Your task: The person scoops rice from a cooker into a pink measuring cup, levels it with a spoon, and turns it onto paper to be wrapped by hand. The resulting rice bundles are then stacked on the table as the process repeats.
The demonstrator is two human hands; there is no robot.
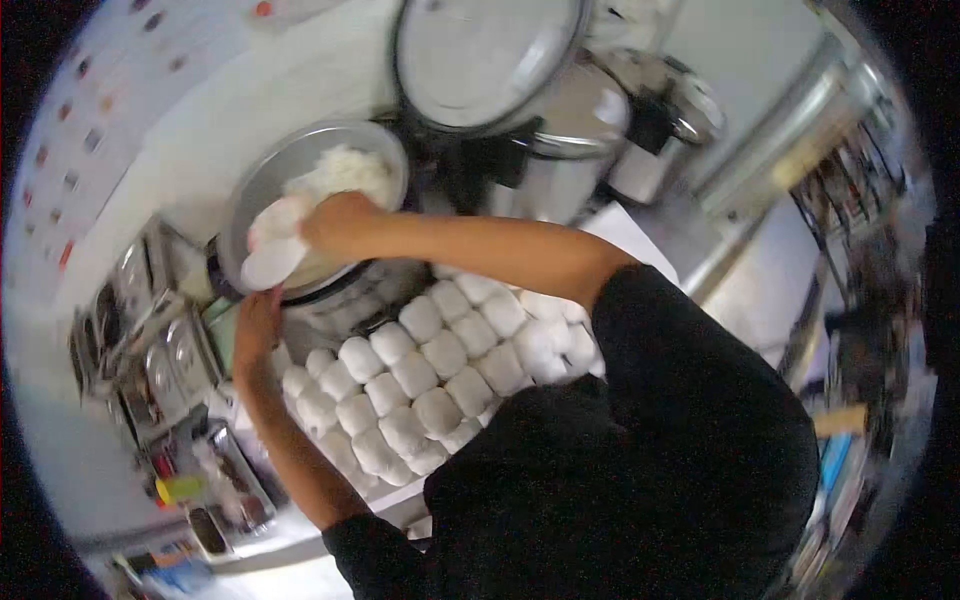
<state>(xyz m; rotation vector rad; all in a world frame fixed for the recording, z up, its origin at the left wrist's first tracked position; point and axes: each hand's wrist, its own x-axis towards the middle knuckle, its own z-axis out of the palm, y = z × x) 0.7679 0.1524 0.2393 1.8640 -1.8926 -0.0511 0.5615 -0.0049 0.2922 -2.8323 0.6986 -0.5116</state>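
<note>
Over the large metal pot (250, 185), my right hand (335, 222) is closed near a blurred white rounded thing (282, 215); what its fingers hold cannot be made out. White cooked rice (350, 172) lies in the pot. At the pot's near-left rim, my left hand (258, 325) pinches the lower edge of a small white bowl-like thing (273, 263). That thing is tilted and smeared by motion. Below the pot, several rows of white rounded bundles (414, 374) cover the counter, close to my right of the left forearm.
A large round lid (490, 60) stands upright behind the pot, beside a tall metal pot (565, 165) and a smaller metal vessel (645, 165). Metal trays (165, 370) crowd the left side. A white sheet (630, 238) lies past my right arm.
</note>
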